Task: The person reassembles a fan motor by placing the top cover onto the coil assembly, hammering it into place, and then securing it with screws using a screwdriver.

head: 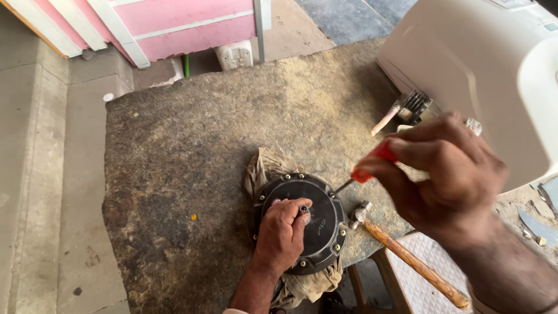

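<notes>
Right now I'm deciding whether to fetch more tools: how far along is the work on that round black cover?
The left hand steadies the round black cover on its rag. The right hand works a red-handled screwdriver at one rim screw. Other rim screws remain seated. A hammer lies alongside.

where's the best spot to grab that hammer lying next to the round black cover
Grip the hammer by its wooden handle, around mid-length, coming from above. The handle lies flat and bare, running off the slab's edge towards the lower right, while its metal head sits tight against the black cover with little finger room.
</notes>
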